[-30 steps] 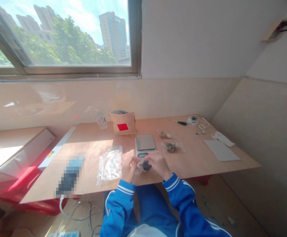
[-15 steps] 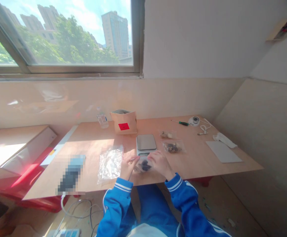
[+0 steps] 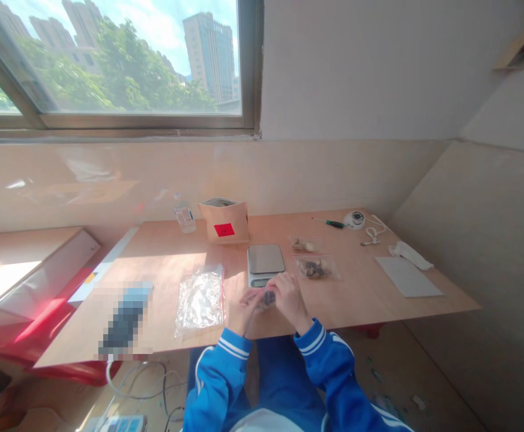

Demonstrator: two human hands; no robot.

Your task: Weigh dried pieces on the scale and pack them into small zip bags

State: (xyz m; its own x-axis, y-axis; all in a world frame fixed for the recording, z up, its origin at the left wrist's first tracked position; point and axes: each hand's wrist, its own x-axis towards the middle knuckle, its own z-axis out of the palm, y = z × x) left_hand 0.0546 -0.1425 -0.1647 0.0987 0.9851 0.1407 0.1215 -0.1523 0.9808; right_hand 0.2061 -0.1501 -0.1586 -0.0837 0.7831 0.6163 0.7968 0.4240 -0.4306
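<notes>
Both hands pinch the top edge of a small clear zip bag [image 3: 268, 298] with dark pieces inside, just in front of the kitchen scale [image 3: 266, 259]. My left hand [image 3: 242, 307] grips the bag's left side, fingers closed. Close beside it, my right hand [image 3: 289, 298] is closed on the pink zip strip. The fingers cover much of the bag. Left of my left hand lies a stack of clear plastic bags [image 3: 201, 298]. To the right of the scale are two filled zip bags, one with dark brown pieces [image 3: 316, 268] and one with pale pieces [image 3: 305, 245].
A brown paper pouch [image 3: 224, 222] with a red label stands behind the scale, next to a clear bottle [image 3: 184, 217]. Toward the right are a green screwdriver [image 3: 335, 224], a white dome camera [image 3: 355, 220] and a white sheet [image 3: 409, 277]. A blurred-out device [image 3: 126, 318] lies left.
My hands have come closer together along the bag's top, my left hand moving right and my right hand slightly left. The scale's display is less covered now.
</notes>
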